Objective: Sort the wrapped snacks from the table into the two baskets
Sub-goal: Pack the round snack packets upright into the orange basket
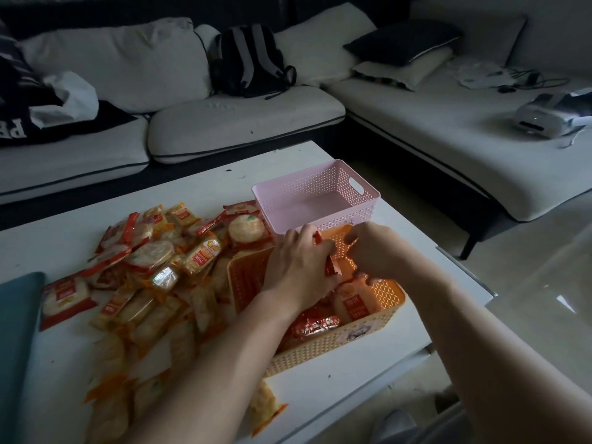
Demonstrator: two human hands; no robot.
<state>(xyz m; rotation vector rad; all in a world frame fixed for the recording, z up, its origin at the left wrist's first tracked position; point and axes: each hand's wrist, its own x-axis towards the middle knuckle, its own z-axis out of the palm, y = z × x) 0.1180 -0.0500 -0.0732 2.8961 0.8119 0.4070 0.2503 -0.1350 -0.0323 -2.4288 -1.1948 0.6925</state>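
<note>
Sofa (243,123): seen behind the orange basket, beyond the table's far edge.
Table (320,389): white; the orange basket is borne near its right edge.
Snack pile (153,274): wrapped snacks are heaped left of the orange basket, touching its left wall.
Orange basket (333,347): several wrapped snacks are already held inside it.
Pink basket (288,216): set just behind the orange basket, with no snacks seen inside.
Left hand (294,267): held over the orange basket, fingers curled round a red packet.
Right hand (381,251): held over the orange basket, fingers curled; whether anything is gripped cannot be told.
Red packet (330,267): gripped above the orange basket's interior, between the two hands.
</note>
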